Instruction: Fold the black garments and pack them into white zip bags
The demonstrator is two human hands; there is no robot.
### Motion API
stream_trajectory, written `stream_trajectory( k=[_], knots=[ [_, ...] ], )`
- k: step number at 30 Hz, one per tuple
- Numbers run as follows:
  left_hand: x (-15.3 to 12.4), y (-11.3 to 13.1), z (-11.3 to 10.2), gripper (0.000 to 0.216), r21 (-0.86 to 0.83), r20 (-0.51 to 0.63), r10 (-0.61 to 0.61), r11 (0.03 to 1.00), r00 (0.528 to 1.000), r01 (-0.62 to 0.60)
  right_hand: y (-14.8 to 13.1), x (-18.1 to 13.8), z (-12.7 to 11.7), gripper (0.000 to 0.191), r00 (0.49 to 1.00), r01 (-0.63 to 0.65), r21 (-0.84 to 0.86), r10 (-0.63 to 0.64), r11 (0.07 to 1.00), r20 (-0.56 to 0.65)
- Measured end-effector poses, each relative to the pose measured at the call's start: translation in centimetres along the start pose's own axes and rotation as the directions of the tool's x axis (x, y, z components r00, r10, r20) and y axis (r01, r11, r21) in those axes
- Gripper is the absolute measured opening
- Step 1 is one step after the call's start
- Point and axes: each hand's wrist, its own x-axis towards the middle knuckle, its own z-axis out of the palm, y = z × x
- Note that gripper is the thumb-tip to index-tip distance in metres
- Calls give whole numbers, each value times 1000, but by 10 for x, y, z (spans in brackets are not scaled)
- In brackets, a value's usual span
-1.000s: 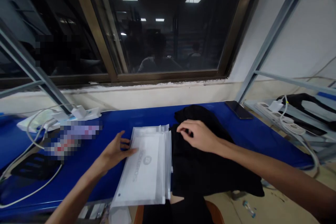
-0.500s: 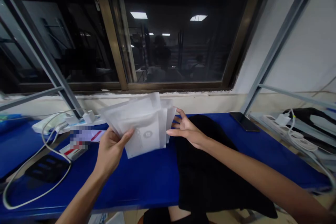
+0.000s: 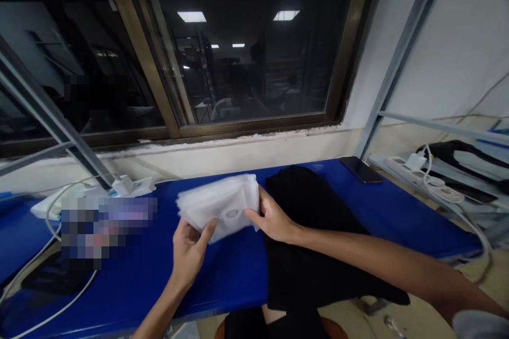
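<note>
A stack of frosted plastic bags point(image 3: 228, 198) with a small round grey mark is held up over the blue table. My left hand point(image 3: 190, 243) grips its lower left side, thumb on the front face. On the right side my right hand point(image 3: 272, 217) is closed on the same stack, its thumb pressing the front and its fingers hidden behind. The top bag's face is slightly blurred. Just right of the bags, a black cloth point(image 3: 310, 243) lies spread on the table and hangs over the front edge, partly under my right forearm.
A dark phone point(image 3: 361, 169) lies at the table's point(image 3: 413, 217) back right. Power strips point(image 3: 135, 186) with white cables stand at the left, near a black mesh-like item point(image 3: 55, 273) and pixelated things. Metal posts point(image 3: 393, 69) rise at both sides before a window point(image 3: 254, 63).
The fanned bags have been drawn together into a neater, lower stack. My right hand, open at its edge before, has closed on it. The view has shifted slightly.
</note>
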Motion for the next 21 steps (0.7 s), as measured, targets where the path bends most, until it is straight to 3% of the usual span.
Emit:
stream_trajectory(
  k=[2, 5, 9, 12, 14, 17, 19, 21],
  knots=[
    [-1, 6, -2, 40, 51, -44, 79, 996, 996, -77, -11, 0, -1, 32, 999, 49, 22, -49, 999, 0],
    [0, 4, -2, 40, 42, -46, 115, 993, 992, -113, -16, -1, -1, 33, 998, 59, -21, -58, 998, 26],
    [7, -10, 1, 36, 85, 28, 1, 996, 1000, -4, 4, 2, 0, 47, 997, -68, -142, 70, 988, 14],
    [13, -9, 0, 29, 153, 76, -59, 987, 995, 47, 12, 6, -4, 41, 987, -160, -146, 158, 976, -26],
    [15, -1, -4, 31, 147, 105, -79, 987, 991, 63, 4, 5, -10, 37, 985, -169, -60, 168, 984, -23],
    [10, 6, -16, 38, 142, 169, -117, 985, 979, 94, -17, -6, -28, 49, 990, -139, 25, 138, 990, 38],
    [0, -1, -25, 47, 259, 167, -133, 962, 977, 87, -26, -21, -45, 52, 995, -81, -76, 85, 994, 46],
    [-13, -17, -32, 59, 439, 132, -129, 896, 983, 58, -24, -41, -64, 49, 999, -17, -312, 31, 950, 42]
  ],
)
